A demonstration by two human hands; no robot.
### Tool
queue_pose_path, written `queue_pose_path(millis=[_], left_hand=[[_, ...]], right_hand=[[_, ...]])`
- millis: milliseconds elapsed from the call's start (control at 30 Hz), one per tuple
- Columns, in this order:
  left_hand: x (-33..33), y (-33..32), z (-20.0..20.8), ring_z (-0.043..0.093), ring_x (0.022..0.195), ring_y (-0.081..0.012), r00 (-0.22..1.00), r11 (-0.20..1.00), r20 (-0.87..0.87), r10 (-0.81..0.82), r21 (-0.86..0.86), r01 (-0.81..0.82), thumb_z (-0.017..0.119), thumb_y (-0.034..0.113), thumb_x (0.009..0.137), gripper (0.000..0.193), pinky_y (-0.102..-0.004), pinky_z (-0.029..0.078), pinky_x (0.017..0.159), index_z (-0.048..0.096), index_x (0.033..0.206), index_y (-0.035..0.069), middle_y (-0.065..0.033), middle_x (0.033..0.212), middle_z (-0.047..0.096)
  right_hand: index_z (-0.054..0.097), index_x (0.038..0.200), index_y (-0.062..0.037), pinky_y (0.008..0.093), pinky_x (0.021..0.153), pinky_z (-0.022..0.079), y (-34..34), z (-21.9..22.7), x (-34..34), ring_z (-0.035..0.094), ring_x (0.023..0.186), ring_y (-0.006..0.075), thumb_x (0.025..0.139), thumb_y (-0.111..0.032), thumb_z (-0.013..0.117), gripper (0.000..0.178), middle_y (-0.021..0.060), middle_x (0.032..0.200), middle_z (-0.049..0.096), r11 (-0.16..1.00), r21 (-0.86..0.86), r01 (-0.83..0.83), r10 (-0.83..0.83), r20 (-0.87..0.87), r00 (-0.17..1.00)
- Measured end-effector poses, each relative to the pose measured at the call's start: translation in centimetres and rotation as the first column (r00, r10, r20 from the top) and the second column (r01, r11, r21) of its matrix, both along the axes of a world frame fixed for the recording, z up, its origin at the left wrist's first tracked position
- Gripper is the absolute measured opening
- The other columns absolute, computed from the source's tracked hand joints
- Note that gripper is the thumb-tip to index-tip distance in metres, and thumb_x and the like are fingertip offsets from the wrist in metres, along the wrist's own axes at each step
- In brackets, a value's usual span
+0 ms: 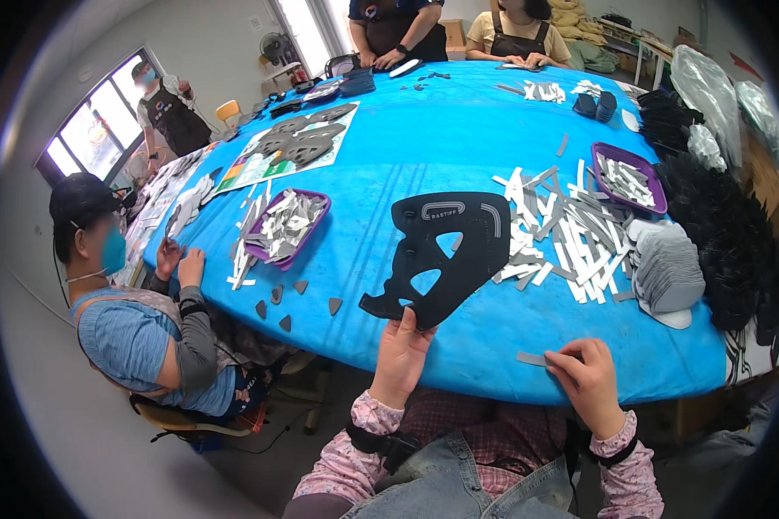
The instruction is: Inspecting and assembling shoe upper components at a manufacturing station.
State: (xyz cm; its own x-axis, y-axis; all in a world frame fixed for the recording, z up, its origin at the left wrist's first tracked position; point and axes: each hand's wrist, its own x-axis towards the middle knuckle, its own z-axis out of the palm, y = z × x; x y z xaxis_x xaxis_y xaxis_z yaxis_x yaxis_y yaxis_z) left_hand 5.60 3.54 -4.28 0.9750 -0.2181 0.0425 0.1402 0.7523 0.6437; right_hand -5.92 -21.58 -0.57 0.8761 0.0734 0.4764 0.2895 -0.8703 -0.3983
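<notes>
My left hand (404, 346) grips the lower edge of a flat black cut-out panel (467, 227), holding it up over the table. The panel has several openings and grey trim pieces near its top. Lower right, my right hand (582, 372) pinches one end of a small grey strip (531, 358) between thumb and fingertips, apart from the panel. Beyond the panel, to the right, lies a loose heap of grey and white strips (571, 242).
Purple trays of strips stand left (318, 227) and right (658, 195) on the blue-covered table (389, 130). Rounded grey pads (669, 277) are stacked at right, beside black pieces (727, 233). A co-worker (138, 320) sits left; others are around the far side.
</notes>
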Motion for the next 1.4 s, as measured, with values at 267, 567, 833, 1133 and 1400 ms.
queue_pose_path(millis=[267, 567, 833, 1133, 1400], left_hand=[[0.2, 0.1, 0.3, 0.056, 0.095, -0.0136, 1.0, 1.0, -0.001, -0.009, 0.02, 0.009, 0.05, 0.025, 0.09, 0.022, -0.0288, 0.045, 0.083, 0.055, 0.106, 0.011, -0.0032, 0.106, 0.06], [0.0, 0.1, 0.7, 0.054, 0.1, -0.0134, 0.999, 0.999, 0.024, -0.033, 0.016, 0.033, 0.049, 0.019, 0.091, 0.022, -0.0301, 0.041, 0.089, 0.053, 0.111, 0.01, -0.0016, 0.109, 0.057], [0.1, 0.3, -0.1, 0.054, 0.1, -0.0129, 0.997, 0.998, 0.053, -0.056, 0.01, 0.055, 0.049, 0.019, 0.091, 0.021, -0.0297, 0.042, 0.089, 0.053, 0.11, 0.01, -0.0015, 0.109, 0.057], [-1.1, -0.1, 2.0, 0.057, 0.091, -0.0121, 0.997, 0.996, 0.02, -0.071, 0.048, 0.07, 0.052, 0.023, 0.09, 0.022, -0.027, 0.047, 0.076, 0.055, 0.107, 0.01, -0.0018, 0.101, 0.061], [-5.3, -2.5, 5.3, 0.056, 0.076, -0.0105, 0.892, 0.798, -0.02, -0.451, 0.439, 0.413, 0.058, 0.018, 0.086, 0.02, -0.0248, 0.047, 0.063, 0.058, 0.099, 0.002, -0.0044, 0.088, 0.06]], right_hand=[[0.066, 0.09, -0.0114, 0.0338, 0.069, 0.039, -0.1, 0.4, 0.2, 0.049, 0.08, 0.0223, 0.068, -0.01, 0.069, 0.023, 0.0036, 0.085, 0.054, 1.0, -0.02, -0.014, 0.014, -0.016, 1.0], [0.064, 0.094, -0.0112, 0.0348, 0.07, 0.041, 0.1, 0.7, -0.6, 0.05, 0.08, 0.0224, 0.066, -0.011, 0.071, 0.028, 0.0034, 0.089, 0.055, 0.997, -0.056, -0.046, 0.047, 0.012, 0.999], [0.061, 0.097, -0.0053, 0.0349, 0.072, 0.042, 0.4, 0.4, -1.6, 0.052, 0.081, 0.023, 0.07, -0.019, 0.069, 0.032, 0.006, 0.092, 0.055, 0.98, -0.155, -0.123, 0.126, 0.008, 0.992], [0.057, 0.107, -0.0053, 0.0362, 0.078, 0.041, -0.5, 1.3, -2.0, 0.05, 0.089, 0.0285, 0.072, -0.021, 0.066, 0.039, 0.011, 0.099, 0.054, 0.99, 0.02, -0.137, 0.138, -0.074, 0.988], [0.038, 0.121, 0.0003, 0.0262, 0.065, 0.048, -2.0, 1.9, -4.1, 0.058, 0.081, 0.0164, 0.073, -0.036, 0.071, 0.069, 0.0091, 0.099, 0.055, 0.143, 0.99, 0.011, 0.279, -0.051, 0.959]])
